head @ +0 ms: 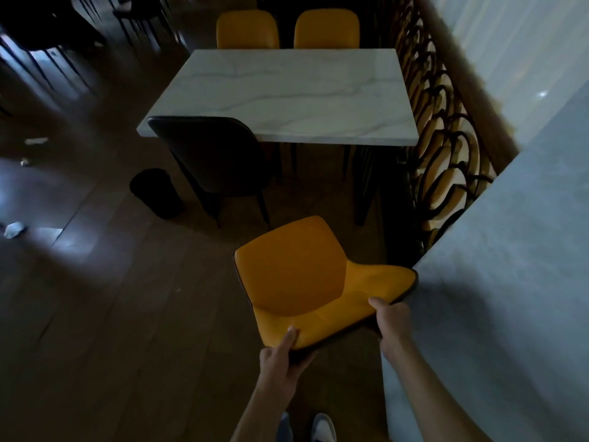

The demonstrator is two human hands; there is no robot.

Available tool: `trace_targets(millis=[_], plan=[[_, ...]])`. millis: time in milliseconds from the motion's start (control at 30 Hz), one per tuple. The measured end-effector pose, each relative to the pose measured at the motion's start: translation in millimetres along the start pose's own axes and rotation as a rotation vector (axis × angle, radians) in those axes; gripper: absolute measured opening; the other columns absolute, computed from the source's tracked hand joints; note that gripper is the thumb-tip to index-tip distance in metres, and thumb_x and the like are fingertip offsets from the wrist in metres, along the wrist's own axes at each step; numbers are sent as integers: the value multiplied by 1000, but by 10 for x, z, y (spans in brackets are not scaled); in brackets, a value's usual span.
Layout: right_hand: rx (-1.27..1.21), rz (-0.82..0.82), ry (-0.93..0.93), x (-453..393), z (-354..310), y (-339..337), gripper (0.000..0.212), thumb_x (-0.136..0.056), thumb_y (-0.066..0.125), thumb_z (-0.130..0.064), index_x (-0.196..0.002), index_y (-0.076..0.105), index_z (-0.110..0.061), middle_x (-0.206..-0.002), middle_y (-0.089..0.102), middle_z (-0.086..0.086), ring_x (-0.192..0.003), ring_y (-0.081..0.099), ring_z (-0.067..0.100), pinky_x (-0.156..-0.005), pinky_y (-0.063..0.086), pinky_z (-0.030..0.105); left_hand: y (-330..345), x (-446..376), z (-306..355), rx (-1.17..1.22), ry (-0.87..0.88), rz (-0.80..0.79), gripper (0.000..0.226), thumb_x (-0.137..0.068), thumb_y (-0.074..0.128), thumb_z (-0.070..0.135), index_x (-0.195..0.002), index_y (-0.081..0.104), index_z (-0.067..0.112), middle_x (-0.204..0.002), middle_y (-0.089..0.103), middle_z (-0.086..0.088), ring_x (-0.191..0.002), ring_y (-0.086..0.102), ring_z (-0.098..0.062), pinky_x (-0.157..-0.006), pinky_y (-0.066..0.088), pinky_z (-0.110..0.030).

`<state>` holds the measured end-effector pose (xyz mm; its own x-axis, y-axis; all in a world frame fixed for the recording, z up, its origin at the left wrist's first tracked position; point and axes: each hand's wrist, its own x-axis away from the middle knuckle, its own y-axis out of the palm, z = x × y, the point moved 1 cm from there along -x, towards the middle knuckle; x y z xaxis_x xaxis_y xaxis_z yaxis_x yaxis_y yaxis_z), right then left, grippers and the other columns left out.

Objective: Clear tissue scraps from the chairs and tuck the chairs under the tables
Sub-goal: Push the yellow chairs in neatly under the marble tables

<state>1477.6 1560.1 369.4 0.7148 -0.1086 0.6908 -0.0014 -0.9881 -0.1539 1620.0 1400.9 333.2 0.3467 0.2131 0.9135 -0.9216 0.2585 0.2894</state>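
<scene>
- The yellow chair [306, 275] is gripped at its backrest edge by the left hand [280, 355] and the right hand [393, 323].
- It is stood apart from the marble table [287, 94].
- No readable writing is shown.

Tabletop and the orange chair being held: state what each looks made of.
Tabletop: marble or marble-look slab, white with grey veins, smooth matte face. Orange chair: padded leather or faux leather, smooth with a soft sheen, dark piping along the edge; which of the two cannot be told.

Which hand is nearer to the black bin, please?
Left. The left hand grips the yellow chair's back on the bin's side; the right hand grips the farther end.
</scene>
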Motion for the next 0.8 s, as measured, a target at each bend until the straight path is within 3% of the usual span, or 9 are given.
trace_targets(millis=[133,300,400,500,600,733,800], plan=[[-50,45,-8,10,-23,192,14,-90,63,-11,-83,51,-8,-76,48,13,-72,49,27,-65,41,39,81,-27,308,-55,4,-21,75,-65,85,10,-128,45,9,-130,50,-26,-112,56,-49,-68,59,-56],[-157,93,23,0,-76,431,18,-90,64,-10,-79,49,-12,-81,50,15,-77,51,31,-70,45,43,232,-145,678,-142,17,-73,37,-84,74,6,-107,45,9,-114,52,-23,-98,58,-43,-73,56,-58],[-205,131,44,-29,-144,590,10,-91,64,-11,-92,54,-15,-86,58,11,-83,58,32,-80,51,48,313,-238,899,-187,23,-58,56,-76,79,9,-119,44,7,-121,51,-25,-106,58,-46,-66,59,-57],[-256,157,46,-40,-232,759,23,-89,66,-10,-110,58,-11,-99,64,14,-93,62,36,-89,53,56,373,-357,1088,-214,46,-31,67,-75,82,11,-129,42,5,-127,51,-26,-111,58,-47,-62,60,-53],[-290,160,39,-65,-322,915,23,-89,64,-8,-111,59,-6,-95,62,14,-92,61,37,-83,53,52,472,-447,1301,-241,52,-43,65,-78,80,11,-130,42,8,-127,51,-25,-109,58,-46,-62,60,-53],[-346,186,40,-159,-446,1134,26,-90,64,-8,-113,53,-5,-96,58,13,-83,57,29,-63,48,37,641,-596,1624,-313,58,-73,55,-81,78,11,-123,44,6,-124,52,-24,-108,58,-44,-63,60,-54],[-370,173,49,-227,-492,1243,32,-90,66,-11,-118,53,-5,-105,59,16,-89,59,30,-68,52,41,746,-680,1780,-343,58,-95,49,-83,76,11,-121,46,5,-122,53,-23,-106,59,-43,-67,60,-55]])
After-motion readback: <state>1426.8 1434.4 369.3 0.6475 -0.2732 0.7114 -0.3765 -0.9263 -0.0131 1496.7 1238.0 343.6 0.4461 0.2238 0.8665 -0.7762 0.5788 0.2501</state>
